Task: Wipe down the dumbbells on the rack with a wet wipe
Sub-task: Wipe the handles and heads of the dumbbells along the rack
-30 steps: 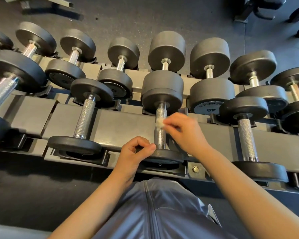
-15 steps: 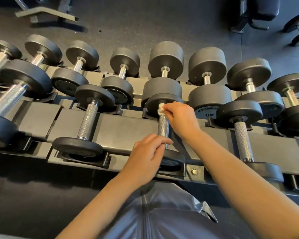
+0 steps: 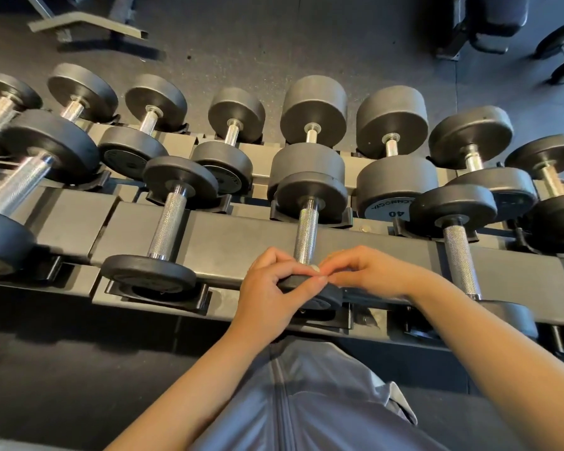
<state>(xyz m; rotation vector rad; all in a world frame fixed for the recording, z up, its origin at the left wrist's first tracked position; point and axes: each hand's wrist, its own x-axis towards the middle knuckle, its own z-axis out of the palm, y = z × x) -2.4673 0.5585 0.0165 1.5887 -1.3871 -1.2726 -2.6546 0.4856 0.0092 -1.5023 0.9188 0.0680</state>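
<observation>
- While I lean over the long grey steel dumbbell rack (image 3: 235, 242), my two hands meet at the near end of the middle dumbbell with black round rubber heads and a knurled silver handle (image 3: 307, 234); it lies in its cradle on the near tier, handle pointing away from me, so both heads and the grip are easy to reach from where I stand.
- My left hand (image 3: 269, 289) curls over the near black head (image 3: 319, 296), thumb on top and fingers wrapped round its rim; I judge this steadies the weight so it does not roll in the cradle while I rub.
- My right hand (image 3: 368, 271) has its fingertips drawn together, pinching the small white wet wipe (image 3: 316, 269); only a scrap of it shows between the fingers, pressed where the handle meets the near head.
- That joint looks like a spot where grime gathers, so holding the wipe bunched at the fingertips lets me work into the corner; this is my guess, not something I can see.
- Neither hand is open; the left is clamped on the head, the right closed on the wipe.
- Other black dumbbells (image 3: 171, 222) sit either side on the same tier and along the far row (image 3: 391, 151); whether any are already wiped I cannot tell; I judge most of the rack is left to do.
</observation>
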